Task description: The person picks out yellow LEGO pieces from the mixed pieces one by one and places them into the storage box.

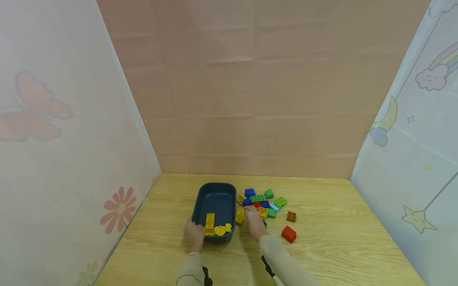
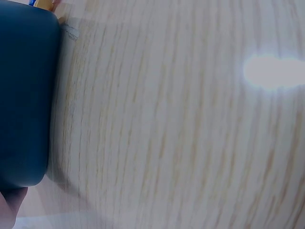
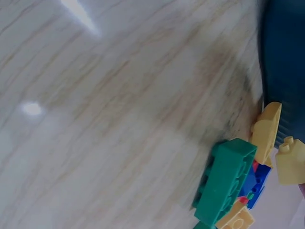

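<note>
A dark blue plastic bin (image 1: 218, 201) holds several yellow toy building bricks (image 1: 210, 220) at its near end. My left hand (image 1: 195, 235) grips the bin's near left corner; in the left wrist view a bit of that hand (image 2: 6, 212) shows against the bin wall (image 2: 24, 105). Just right of the bin, my right hand (image 1: 255, 223) pinches a yellow brick (image 3: 289, 162), its studs visible in the right wrist view. Below those fingers another yellow piece (image 1: 240, 215) lies beside the bin. The right palm hides part of the pile.
Blue, green, red and yellow bricks lie loosely piled right of the bin, among them a long green brick (image 3: 226, 183). A brown brick (image 1: 291, 216) and a red brick (image 1: 289, 234) lie apart, farther right on the wooden table (image 1: 340, 238). Paper-covered walls surround the table.
</note>
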### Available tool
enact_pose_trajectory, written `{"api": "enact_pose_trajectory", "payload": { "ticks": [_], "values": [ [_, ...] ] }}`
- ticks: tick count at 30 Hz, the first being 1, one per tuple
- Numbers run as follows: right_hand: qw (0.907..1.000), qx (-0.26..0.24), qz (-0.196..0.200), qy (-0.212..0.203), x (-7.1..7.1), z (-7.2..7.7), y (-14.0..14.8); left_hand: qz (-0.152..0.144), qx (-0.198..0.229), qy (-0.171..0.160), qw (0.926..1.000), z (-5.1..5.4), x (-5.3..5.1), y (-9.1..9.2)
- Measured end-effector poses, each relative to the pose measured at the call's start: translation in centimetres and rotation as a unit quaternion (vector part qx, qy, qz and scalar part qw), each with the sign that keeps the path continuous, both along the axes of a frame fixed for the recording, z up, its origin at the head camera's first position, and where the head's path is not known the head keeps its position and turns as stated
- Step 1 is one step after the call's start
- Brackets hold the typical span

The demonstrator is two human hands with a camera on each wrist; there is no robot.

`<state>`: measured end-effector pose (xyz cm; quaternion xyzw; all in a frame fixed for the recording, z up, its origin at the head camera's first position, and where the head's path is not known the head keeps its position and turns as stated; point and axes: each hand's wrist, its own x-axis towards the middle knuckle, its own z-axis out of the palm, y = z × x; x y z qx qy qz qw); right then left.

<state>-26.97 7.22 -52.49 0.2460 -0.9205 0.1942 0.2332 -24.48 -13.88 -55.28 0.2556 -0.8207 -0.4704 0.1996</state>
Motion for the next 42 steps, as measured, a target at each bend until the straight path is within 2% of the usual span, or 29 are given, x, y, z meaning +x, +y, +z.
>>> {"api": "enact_pose_trajectory", "payload": {
  "ticks": [4,8,14,19,21,26,33,37,42],
  "values": [
    [0.9983,-0.026,0.023,0.046,-0.2,0.4,-0.3,0.000,-0.001,0.003,1.0000,0.1,-0.1,0.0],
    [0.9922,-0.058,0.042,0.102,-0.4,0.8,-0.6,-0.001,-0.007,0.007,0.9999,0.0,-0.1,0.1],
    [0.9839,-0.078,0.053,0.152,-0.5,1.2,-1.2,0.000,-0.006,0.008,1.0000,-0.1,-0.2,0.1],
    [0.9746,-0.153,0.095,0.133,-0.1,1.9,-2.1,-0.001,-0.004,0.007,1.0000,-0.1,-0.2,0.0],
    [0.9740,-0.157,0.104,0.126,0.1,2.1,-2.5,-0.002,-0.005,0.007,1.0000,0.0,-0.2,0.0],
    [0.9776,-0.105,0.097,0.154,0.3,2.0,-3.8,-0.001,-0.003,0.009,1.0000,0.0,-0.1,0.0],
    [0.9762,-0.113,0.116,0.144,0.8,0.9,-5.3,-0.004,0.008,0.000,1.0000,0.1,0.1,-0.1],
    [0.9776,-0.108,0.136,0.118,1.1,0.6,-5.7,-0.004,0.006,-0.006,1.0000,0.2,0.1,0.0],
    [0.9819,-0.100,0.149,0.061,1.5,0.4,-5.7,-0.002,0.003,-0.006,1.0000,0.2,0.1,0.0]
  ]
}}
